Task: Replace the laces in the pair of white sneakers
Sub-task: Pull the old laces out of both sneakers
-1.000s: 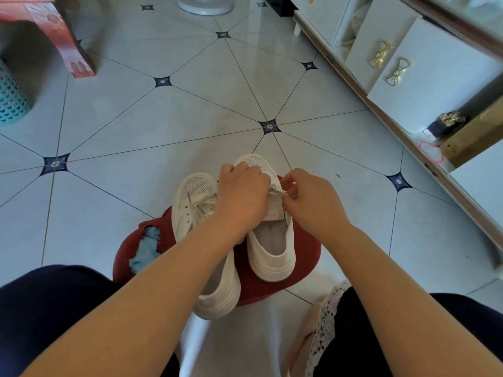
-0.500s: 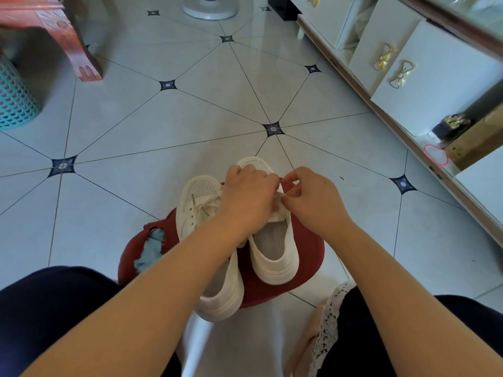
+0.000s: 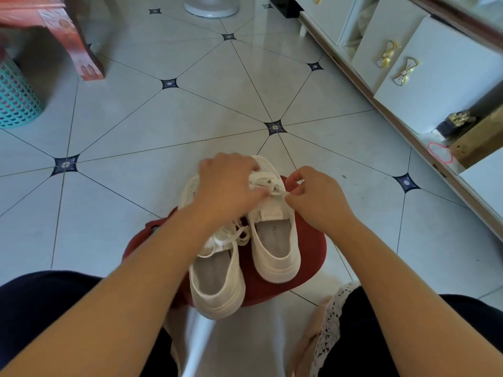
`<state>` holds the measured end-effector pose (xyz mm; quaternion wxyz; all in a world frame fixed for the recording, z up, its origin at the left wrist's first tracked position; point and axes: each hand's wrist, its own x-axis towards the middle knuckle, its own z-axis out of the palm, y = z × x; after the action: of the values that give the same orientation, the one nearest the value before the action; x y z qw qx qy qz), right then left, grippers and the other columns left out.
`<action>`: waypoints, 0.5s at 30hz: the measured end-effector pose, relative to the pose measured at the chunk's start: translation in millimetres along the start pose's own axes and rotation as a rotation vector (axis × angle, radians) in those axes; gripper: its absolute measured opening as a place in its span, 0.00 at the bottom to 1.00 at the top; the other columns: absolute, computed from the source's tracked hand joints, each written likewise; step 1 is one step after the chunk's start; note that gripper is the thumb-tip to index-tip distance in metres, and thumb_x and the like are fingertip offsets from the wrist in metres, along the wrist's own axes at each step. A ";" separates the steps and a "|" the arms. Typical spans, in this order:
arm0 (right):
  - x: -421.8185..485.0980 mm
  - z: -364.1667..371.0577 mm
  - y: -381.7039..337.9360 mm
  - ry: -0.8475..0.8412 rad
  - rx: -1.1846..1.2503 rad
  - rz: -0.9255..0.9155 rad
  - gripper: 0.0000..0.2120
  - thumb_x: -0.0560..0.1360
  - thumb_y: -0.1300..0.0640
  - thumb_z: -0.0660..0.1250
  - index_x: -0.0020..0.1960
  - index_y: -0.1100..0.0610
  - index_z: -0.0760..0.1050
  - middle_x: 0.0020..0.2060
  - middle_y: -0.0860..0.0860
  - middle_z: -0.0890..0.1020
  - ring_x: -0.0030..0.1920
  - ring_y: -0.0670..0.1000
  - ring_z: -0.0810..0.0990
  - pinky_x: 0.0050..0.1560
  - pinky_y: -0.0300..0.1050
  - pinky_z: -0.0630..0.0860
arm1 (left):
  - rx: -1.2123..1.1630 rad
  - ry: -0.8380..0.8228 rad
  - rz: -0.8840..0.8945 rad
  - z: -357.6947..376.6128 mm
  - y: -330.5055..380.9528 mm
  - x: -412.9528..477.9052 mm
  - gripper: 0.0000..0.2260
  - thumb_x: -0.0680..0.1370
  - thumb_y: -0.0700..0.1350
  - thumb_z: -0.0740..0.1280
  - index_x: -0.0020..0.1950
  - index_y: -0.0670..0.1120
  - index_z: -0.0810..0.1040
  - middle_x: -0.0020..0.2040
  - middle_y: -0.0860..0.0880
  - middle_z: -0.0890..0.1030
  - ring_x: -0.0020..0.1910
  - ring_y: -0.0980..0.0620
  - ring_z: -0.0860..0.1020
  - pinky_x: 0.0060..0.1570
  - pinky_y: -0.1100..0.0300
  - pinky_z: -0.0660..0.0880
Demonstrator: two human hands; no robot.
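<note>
Lace (image 3: 279,191), pinched by left grip (image 3: 228,186), right grip (image 3: 317,197)

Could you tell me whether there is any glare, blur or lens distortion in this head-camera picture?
In the head view, glare streaks the tiled floor near the fan base; also in the head view, the wide-angle lens stretches the forearms toward the bottom corners, and the red table leg at upper left looks soft.

Left hand (image 3: 228,186) and right hand (image 3: 315,197) at lace (image 3: 278,190) of right sneaker (image 3: 275,248)
</note>
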<state>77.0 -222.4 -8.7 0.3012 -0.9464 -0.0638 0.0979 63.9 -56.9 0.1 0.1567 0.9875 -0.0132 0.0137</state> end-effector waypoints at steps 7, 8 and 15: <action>-2.0 0.0 1.9 0.008 0.017 -0.014 0.09 0.71 0.60 0.67 0.47 0.50 0.71 0.40 0.45 0.78 0.42 0.45 0.76 0.35 0.30 0.65 | 0.162 0.109 0.180 40.4 27.9 3.8 0.07 0.76 0.47 0.60 0.51 0.50 0.77 0.44 0.51 0.80 0.50 0.48 0.74 0.49 0.57 0.53; -1.7 -0.4 2.5 0.008 0.019 -0.007 0.09 0.70 0.61 0.66 0.47 0.49 0.70 0.40 0.45 0.79 0.42 0.46 0.76 0.35 0.31 0.66 | 0.169 0.111 0.172 37.4 25.5 4.9 0.08 0.76 0.45 0.60 0.51 0.51 0.78 0.44 0.51 0.80 0.50 0.48 0.74 0.49 0.56 0.53; 4.2 -0.6 3.0 -0.013 0.016 0.038 0.11 0.70 0.62 0.65 0.49 0.50 0.72 0.42 0.46 0.80 0.45 0.47 0.78 0.37 0.35 0.70 | 0.087 0.239 -0.223 -23.2 -32.4 10.0 0.09 0.70 0.46 0.60 0.43 0.51 0.80 0.46 0.49 0.79 0.44 0.47 0.73 0.48 0.53 0.61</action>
<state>81.4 -224.4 -10.6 0.3064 -0.9443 -0.0472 0.1102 74.3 -19.1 12.5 0.1146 0.9800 0.1159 0.1141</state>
